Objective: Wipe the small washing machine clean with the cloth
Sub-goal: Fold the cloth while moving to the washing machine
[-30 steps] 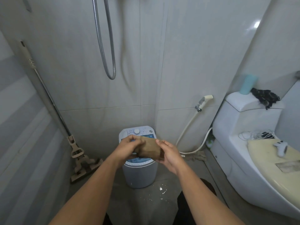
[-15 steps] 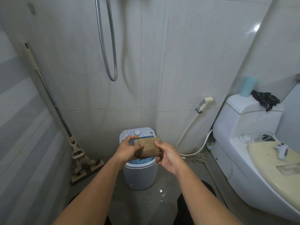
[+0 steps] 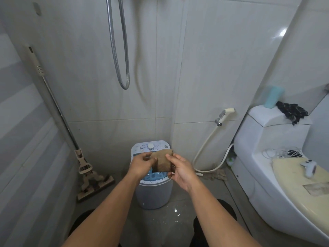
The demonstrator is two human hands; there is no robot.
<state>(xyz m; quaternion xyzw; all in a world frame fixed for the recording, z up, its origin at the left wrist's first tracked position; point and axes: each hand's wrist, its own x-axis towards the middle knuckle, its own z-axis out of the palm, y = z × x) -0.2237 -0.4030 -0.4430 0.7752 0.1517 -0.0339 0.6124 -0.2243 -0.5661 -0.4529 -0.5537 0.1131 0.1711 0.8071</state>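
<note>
Tiled bathroom — both hands pinch cloth [image 3: 162, 160] above washing machine [image 3: 153, 189]

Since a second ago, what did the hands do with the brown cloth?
The cloth was a folded wad gripped in both hands; now it hangs opened out in front of the washing machine. The left hand pinches its left edge and the right hand pinches its right edge, a little further apart. The machine, mop and toilet stayed put.
</note>
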